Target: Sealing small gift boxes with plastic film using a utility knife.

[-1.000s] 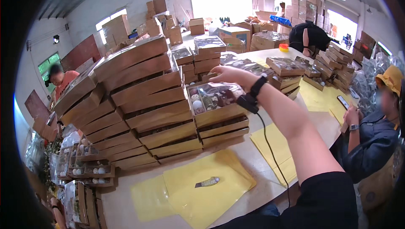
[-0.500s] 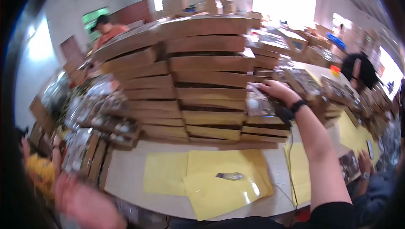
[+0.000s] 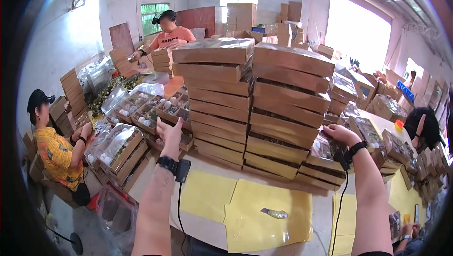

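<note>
My left hand (image 3: 170, 136) is raised at the left side of the tall stacks, fingers apart and nothing in it. It is nearest to the compartment boxes of small round ornaments (image 3: 147, 122). My right hand (image 3: 342, 134) has its fingers bent onto the far edge of a clear-lidded cardboard box (image 3: 322, 147). That box tops a low pile against the right tall stack (image 3: 289, 91); the fingertips are partly hidden. Beside it rises the left tall stack of shallow brown boxes (image 3: 218, 107). A utility knife (image 3: 274, 213) lies on yellow sheets (image 3: 255, 232) before me.
Co-workers sit at left (image 3: 61, 147) and stand behind the stacks (image 3: 172, 32); another bends at far right (image 3: 421, 126). Clear-lidded boxes (image 3: 118, 145) crowd the left table edge. Cables hang from both my wrists. A red-rimmed plastic bag (image 3: 115, 209) stands below the table at left.
My view has swung left, so the stacks sit farther right. My left hand has come up from the lower left to beside the left stack. My right hand stays at the clear-lidded box.
</note>
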Action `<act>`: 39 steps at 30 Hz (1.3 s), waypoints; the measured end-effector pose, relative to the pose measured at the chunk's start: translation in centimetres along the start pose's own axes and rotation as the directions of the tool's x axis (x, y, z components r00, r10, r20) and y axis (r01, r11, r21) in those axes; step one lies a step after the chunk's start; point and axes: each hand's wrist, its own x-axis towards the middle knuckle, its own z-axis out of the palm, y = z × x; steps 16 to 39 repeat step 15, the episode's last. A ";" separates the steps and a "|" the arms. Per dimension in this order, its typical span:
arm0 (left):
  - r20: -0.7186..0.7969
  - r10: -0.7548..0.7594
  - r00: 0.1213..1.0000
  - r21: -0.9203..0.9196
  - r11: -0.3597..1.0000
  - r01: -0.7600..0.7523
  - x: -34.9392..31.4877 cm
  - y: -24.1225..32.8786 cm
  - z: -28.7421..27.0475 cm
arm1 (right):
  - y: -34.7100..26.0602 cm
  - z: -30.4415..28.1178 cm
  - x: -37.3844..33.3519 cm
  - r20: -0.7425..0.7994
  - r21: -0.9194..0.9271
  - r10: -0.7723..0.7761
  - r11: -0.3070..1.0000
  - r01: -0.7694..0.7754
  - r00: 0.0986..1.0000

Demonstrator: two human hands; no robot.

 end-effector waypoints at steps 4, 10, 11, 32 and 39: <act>0.035 0.396 0.917 0.458 0.809 -0.367 2.8 1.3 0.5 | -1.1 -1.7 -1.8 -0.042 -0.091 -0.014 0.996 0.010 0.999; 0.298 0.144 0.944 0.491 0.824 -0.281 9.2 1.0 -0.2 | -4.2 -4.5 -8.5 -0.381 -0.051 -0.136 0.991 0.126 0.914; 0.288 0.144 0.947 0.496 0.823 -0.276 10.7 -0.1 -0.7 | -5.5 -5.3 -10.8 -0.406 -0.038 -0.127 0.992 0.122 0.905; 0.314 0.281 0.907 0.329 0.864 -0.381 13.4 -2.3 0.0 | -4.1 -5.6 -17.1 -0.468 0.286 -0.138 0.911 0.298 0.873; 0.314 0.281 0.907 0.329 0.864 -0.381 13.4 -2.3 0.0 | -4.1 -5.6 -17.1 -0.468 0.286 -0.138 0.911 0.298 0.873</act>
